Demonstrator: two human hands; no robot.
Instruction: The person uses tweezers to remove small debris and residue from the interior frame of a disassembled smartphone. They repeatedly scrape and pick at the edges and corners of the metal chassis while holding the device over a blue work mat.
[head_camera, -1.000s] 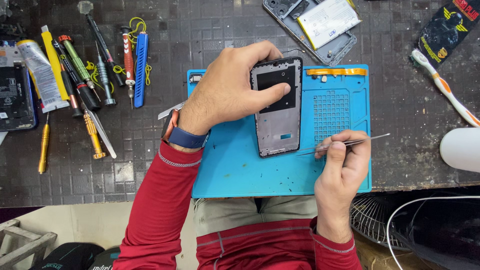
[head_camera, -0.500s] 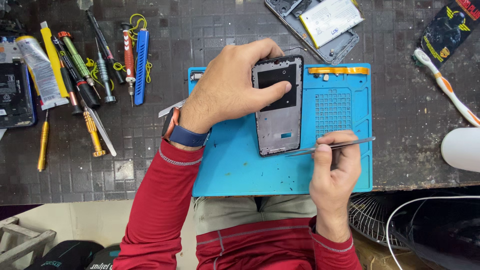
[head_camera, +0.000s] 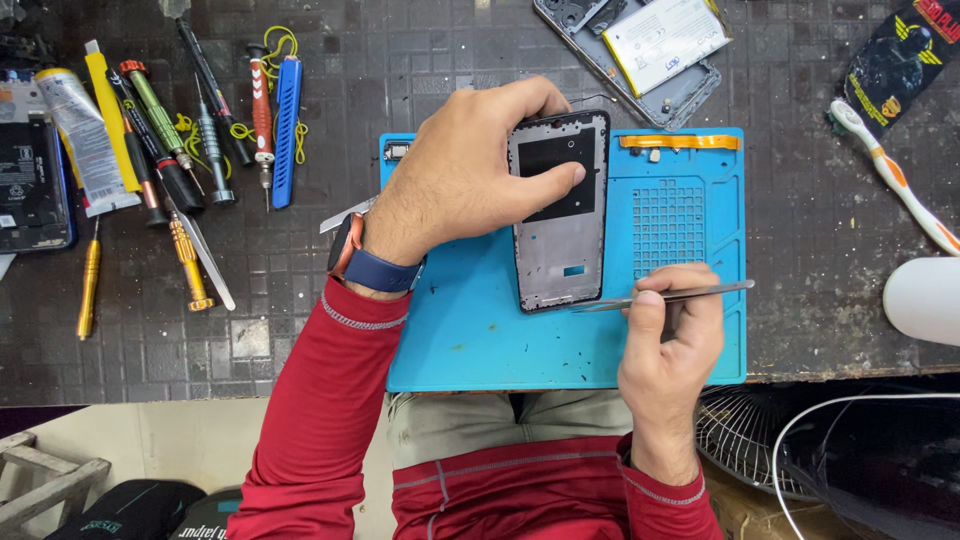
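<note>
A grey phone frame (head_camera: 560, 235) with a black patch near its top lies upright on a blue work mat (head_camera: 480, 330). My left hand (head_camera: 460, 185) presses down on it, thumb on the black patch and fingers curled over the top edge. My right hand (head_camera: 670, 345) pinches metal tweezers (head_camera: 665, 297) held nearly level, their tip touching the frame's lower right corner. A blue-strapped watch (head_camera: 365, 262) sits on my left wrist.
Screwdrivers (head_camera: 200, 130), a blue pry tool (head_camera: 286, 130), a glue tube (head_camera: 85, 140) and a dark phone (head_camera: 30, 185) lie at the left. Behind the mat rests an opened phone with a white battery (head_camera: 665, 40). A toothbrush (head_camera: 890, 175) and a white object (head_camera: 925, 300) sit right.
My right hand has shifted left with the tweezers, bringing their tip from beside the frame to its lower right corner. The left hand stays on the frame.
</note>
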